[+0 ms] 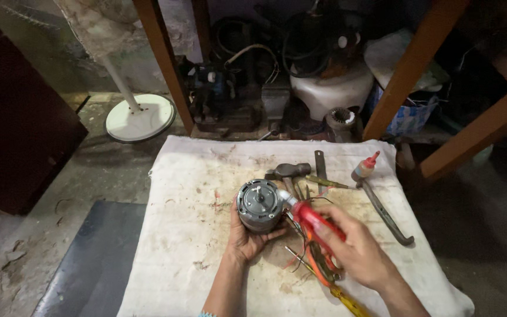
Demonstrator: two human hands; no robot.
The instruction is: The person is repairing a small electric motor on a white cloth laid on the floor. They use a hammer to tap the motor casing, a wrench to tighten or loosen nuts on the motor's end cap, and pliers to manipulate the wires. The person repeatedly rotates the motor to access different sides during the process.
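Observation:
A round grey electric motor (pixel 259 204) stands on a stained white cloth (pixel 189 235). My left hand (pixel 246 239) cups it from below and holds it steady. My right hand (pixel 356 249) grips a red-handled tool (pixel 312 218) whose pale tip touches the motor's upper right edge. Under my right hand lie orange-handled pliers (pixel 323 271) and a yellow-handled screwdriver (pixel 347 300), with thin wires around them.
A hammer (pixel 291 171), a flat metal piece (pixel 320 164), a small red-capped bottle (pixel 365 167) and a long curved metal bar (pixel 385 214) lie at the cloth's far right. Beyond are wooden frame legs (pixel 409 70), a vise (pixel 276 103), a white fan base (pixel 139 118) and cluttered machine parts.

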